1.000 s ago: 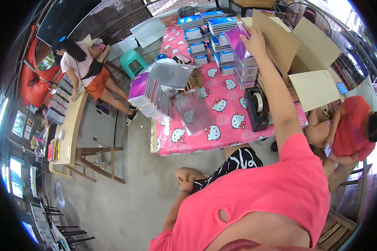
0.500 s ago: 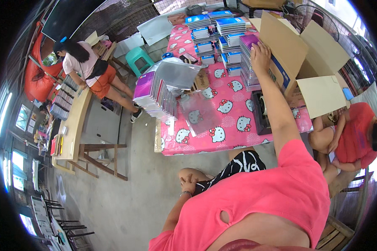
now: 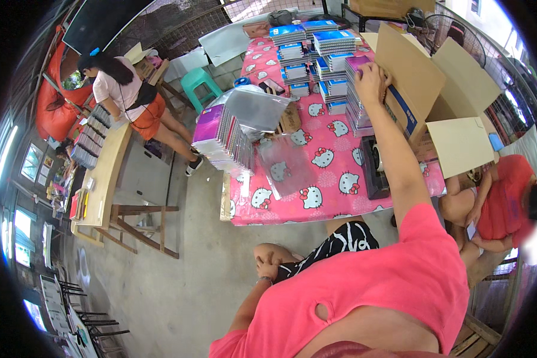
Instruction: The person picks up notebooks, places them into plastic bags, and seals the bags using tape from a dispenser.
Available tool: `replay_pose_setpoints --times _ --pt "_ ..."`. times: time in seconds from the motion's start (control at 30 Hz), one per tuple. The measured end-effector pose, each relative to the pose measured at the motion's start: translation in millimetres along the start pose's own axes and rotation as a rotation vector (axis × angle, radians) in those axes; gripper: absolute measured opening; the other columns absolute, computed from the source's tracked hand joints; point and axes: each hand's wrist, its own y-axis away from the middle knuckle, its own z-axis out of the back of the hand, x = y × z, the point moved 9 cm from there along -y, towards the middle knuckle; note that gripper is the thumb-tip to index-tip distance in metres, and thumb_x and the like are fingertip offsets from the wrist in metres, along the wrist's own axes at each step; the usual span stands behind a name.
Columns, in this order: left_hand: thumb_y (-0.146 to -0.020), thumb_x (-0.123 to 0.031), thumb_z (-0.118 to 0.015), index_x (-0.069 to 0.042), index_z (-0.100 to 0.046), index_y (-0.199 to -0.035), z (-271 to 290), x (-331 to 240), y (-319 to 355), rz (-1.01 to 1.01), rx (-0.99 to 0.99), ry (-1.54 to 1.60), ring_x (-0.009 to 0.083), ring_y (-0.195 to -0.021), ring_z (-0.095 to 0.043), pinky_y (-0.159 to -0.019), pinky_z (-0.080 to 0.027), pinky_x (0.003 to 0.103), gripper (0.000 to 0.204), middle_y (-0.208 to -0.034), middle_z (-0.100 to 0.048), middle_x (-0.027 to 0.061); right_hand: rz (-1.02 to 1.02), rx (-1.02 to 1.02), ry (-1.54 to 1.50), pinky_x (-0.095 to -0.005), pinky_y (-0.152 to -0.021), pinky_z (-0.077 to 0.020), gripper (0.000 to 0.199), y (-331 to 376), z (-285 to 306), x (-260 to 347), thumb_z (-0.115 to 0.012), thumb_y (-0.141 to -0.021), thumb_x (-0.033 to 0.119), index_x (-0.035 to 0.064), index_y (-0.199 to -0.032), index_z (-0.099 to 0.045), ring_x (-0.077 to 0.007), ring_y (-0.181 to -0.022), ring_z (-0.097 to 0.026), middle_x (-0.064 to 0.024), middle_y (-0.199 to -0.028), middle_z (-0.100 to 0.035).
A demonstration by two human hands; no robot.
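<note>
My right hand point(image 3: 371, 82) is stretched across the table to the top of a tall stack of purple-covered spiral notebooks point(image 3: 355, 98). Its fingers curl over the top notebook at the edge; the fingertips are partly hidden. My left hand point(image 3: 267, 267) lies open on my leg, fingers apart, holding nothing. Another notebook stack point(image 3: 218, 140), purple on top, stands at the table's left edge. Clear plastic sleeves point(image 3: 256, 108) lean against it, and a loose clear sleeve point(image 3: 287, 164) lies flat nearby.
An open cardboard box point(image 3: 413, 80) stands right of my hand, flaps spread. Several piles of blue notebooks point(image 3: 334, 42) fill the table's far end. A black tray-like object point(image 3: 373, 170) sits near my forearm. One person point(image 3: 128, 95) stands at a wooden table; another point(image 3: 501, 197) sits at right.
My right hand's fingers have gone from lying stretched over the top notebook to curling at its edge. My left hand stays on my leg. The view has shifted slightly.
</note>
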Motion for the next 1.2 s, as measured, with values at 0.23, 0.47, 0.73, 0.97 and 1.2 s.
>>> replay_pose_setpoints --times 0.23,0.47,0.73,0.97,1.2 --pt "-0.079 -0.055 -0.056 -0.038 -0.040 -0.136 -22 21 -29 -0.218 -0.061 -0.310 0.0439 -0.134 -0.024 -0.109 -0.027 0.047 0.062 -0.150 -0.015 0.0238 -0.241 0.453 -1.007 -0.0375 -0.076 -0.0478 0.048 -23 -110 71 -0.067 -0.078 0.024 0.0083 -0.121 -0.055 -0.0282 -0.088 -0.061 -0.0142 -0.109 -0.062" --pt "-0.079 -0.059 -0.055 -0.039 -0.039 -0.137 10 -6 3 0.012 0.036 -0.037 0.0454 -0.134 -0.024 -0.108 -0.028 0.047 0.064 -0.151 -0.013 0.0238 -0.704 0.476 -1.553 -0.0393 -0.088 -0.0426 0.089 -42 -146 96 -0.072 -0.078 0.026 0.0261 -0.147 -0.015 -0.0349 -0.108 -0.047 -0.0144 -0.141 -0.036" --pt "-0.079 -0.059 -0.054 -0.038 -0.040 -0.137 7 -11 -5 -0.033 0.038 -0.096 0.0459 -0.134 -0.023 -0.109 -0.027 0.047 0.063 -0.151 -0.012 0.0247 -0.876 0.439 -1.776 -0.0441 -0.090 -0.0418 0.100 -65 -161 92 -0.076 -0.075 0.025 0.0304 -0.148 -0.007 -0.0407 -0.115 -0.041 -0.0094 -0.150 -0.021" --pt "-0.079 -0.058 -0.055 -0.037 -0.040 -0.137 13 -19 3 -0.002 0.059 -0.062 0.0452 -0.134 -0.023 -0.109 -0.028 0.045 0.063 -0.151 -0.012 0.0245 -0.868 0.440 -1.690 -0.0465 -0.087 -0.0418 0.098 -48 -148 91 -0.076 -0.074 0.026 0.0277 -0.147 -0.011 -0.0381 -0.114 -0.042 -0.0099 -0.145 -0.029" --pt "-0.078 -0.058 -0.056 -0.037 -0.041 -0.137 9 -13 0 -0.020 0.047 -0.071 0.0449 -0.134 -0.024 -0.109 -0.028 0.046 0.064 -0.150 -0.014 0.0243 -1.072 0.053 -1.142 -0.0459 -0.099 -0.0357 0.090 -15 -95 61 -0.079 -0.070 0.037 0.0168 -0.138 -0.022 -0.0366 -0.123 -0.037 -0.0292 -0.136 -0.030"
